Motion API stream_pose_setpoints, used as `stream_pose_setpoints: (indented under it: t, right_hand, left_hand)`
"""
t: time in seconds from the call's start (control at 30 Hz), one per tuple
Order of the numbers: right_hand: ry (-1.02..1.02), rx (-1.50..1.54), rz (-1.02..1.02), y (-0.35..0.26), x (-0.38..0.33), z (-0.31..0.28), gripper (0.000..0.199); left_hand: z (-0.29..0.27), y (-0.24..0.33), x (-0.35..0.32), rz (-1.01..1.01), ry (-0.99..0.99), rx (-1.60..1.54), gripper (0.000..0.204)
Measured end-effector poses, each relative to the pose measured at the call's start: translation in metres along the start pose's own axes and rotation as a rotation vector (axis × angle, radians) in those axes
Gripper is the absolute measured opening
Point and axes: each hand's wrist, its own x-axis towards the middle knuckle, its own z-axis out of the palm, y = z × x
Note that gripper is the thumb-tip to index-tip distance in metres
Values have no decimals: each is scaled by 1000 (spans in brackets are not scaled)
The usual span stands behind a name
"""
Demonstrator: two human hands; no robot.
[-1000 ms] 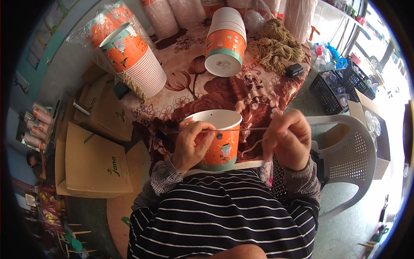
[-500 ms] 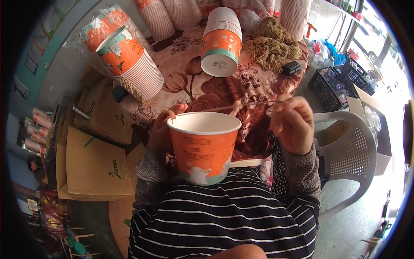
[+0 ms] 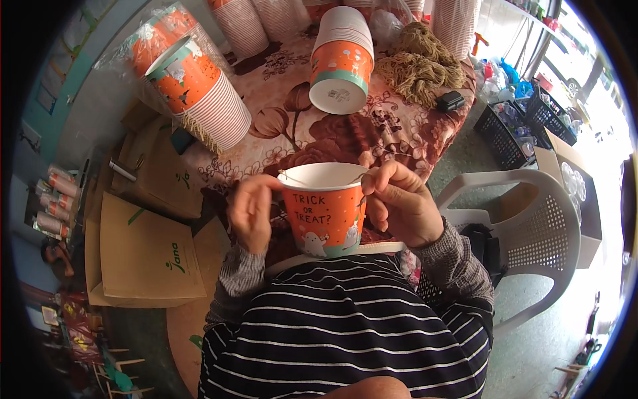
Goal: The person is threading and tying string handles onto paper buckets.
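Observation:
An orange paper cup [image 3: 323, 211] with white ghost figures stands upright between my hands, just above my lap. My left hand [image 3: 250, 211] grips its left rim. My right hand [image 3: 397, 203] pinches the right rim, where a thin pale string [image 3: 312, 182] lies across the cup's mouth. Whether the string is knotted to the cup I cannot tell. Behind the cup a table with a brown floral cloth [image 3: 292, 126] carries more cups.
A stack of orange cups [image 3: 342, 60] lies on the cloth, another stack [image 3: 199, 86] in plastic wrap at the left. A pile of tan string [image 3: 425, 63] and a small black device [image 3: 450, 101] lie at the right. Cardboard boxes [image 3: 146, 253] sit left, a white plastic chair [image 3: 525, 226] right.
The cup was tilted toward me with a string stretched between my hands; now it stands upright and lower, with both hands close at its rim.

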Motion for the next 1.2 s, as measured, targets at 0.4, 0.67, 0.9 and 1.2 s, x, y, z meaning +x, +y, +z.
stream_pose_setpoints:
  t: [0.4, 0.67, 0.9, 1.2]
  right_hand:
    - [154, -179, 5, 4, 2, 6, 6]
    - [56, -1413, -474, 1, -1, 23, 26]
    - [-109, -1080, -104, 27, -8, 34, 30]
    - [78, -1082, -20, 20, -8, 30, 8]
  left_hand:
    - [20, 26, -25, -439, -522, -312, 18]
    - [20, 46, -13, 164, -346, 243, 14]
    - [19, 49, -11, 301, -350, 286, 15]
    - [13, 31, -17, -6, -318, -17, 31]
